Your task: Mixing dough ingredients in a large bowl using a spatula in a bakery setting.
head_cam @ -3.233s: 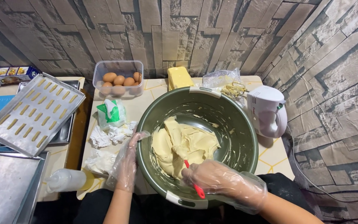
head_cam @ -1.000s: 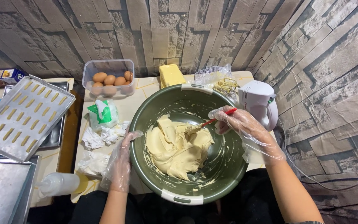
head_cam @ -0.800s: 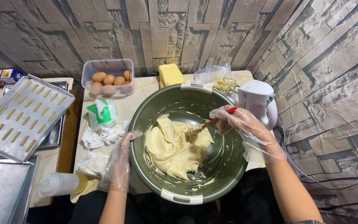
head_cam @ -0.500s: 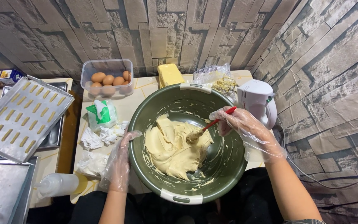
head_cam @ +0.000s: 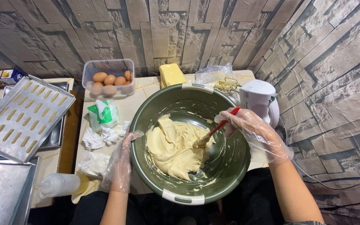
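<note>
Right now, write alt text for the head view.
A gloved right hand holds a red-handled spatula in pale batter inside a green bowl, while the gloved left hand steadies its rim. Eggs, butter and a white mixer sit behind.

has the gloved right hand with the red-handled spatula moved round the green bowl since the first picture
Yes. The right hand went from the green bowl's near rim to its far right side, beside the white hand mixer.

A home baking corner with stone-pattern wallpaper. A bowl (head_cam: 226,166) of dough sits at 6 o'clock, eggs (head_cam: 109,80) at 11 o'clock, a hand mixer (head_cam: 260,100) at 2 o'clock, a tray (head_cam: 19,116) of piped dough at 9 o'clock.
</note>
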